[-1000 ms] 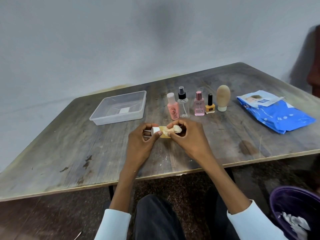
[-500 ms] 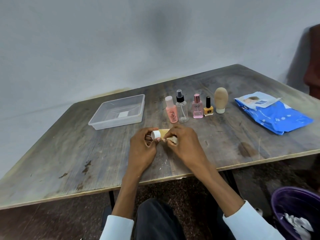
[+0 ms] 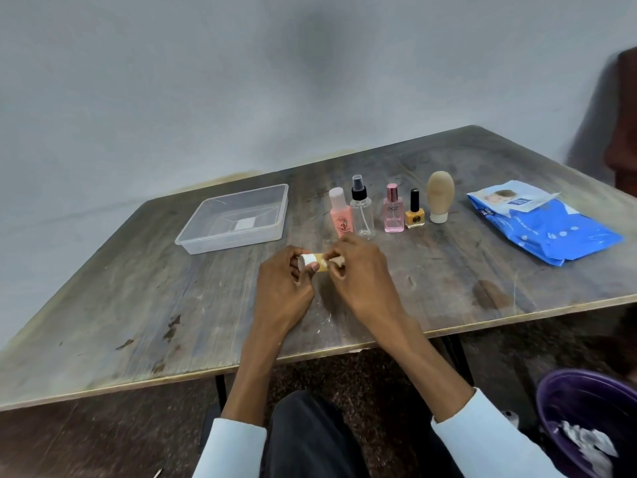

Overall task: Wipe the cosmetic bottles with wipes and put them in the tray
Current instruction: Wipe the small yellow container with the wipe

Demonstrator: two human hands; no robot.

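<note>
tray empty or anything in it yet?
No bottles in the tray: only a white label shows through its clear bottom. Five bottles stand beside it on the table.

Soft, even, dim indoor light, faint shadows, wide-angle bending at the edges, blur at right.

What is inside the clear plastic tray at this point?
The tray holds no bottles. Only a white square patch shows at its bottom; whether it lies inside or is stuck underneath cannot be told. All five bottles stand outside, to its right.
</note>
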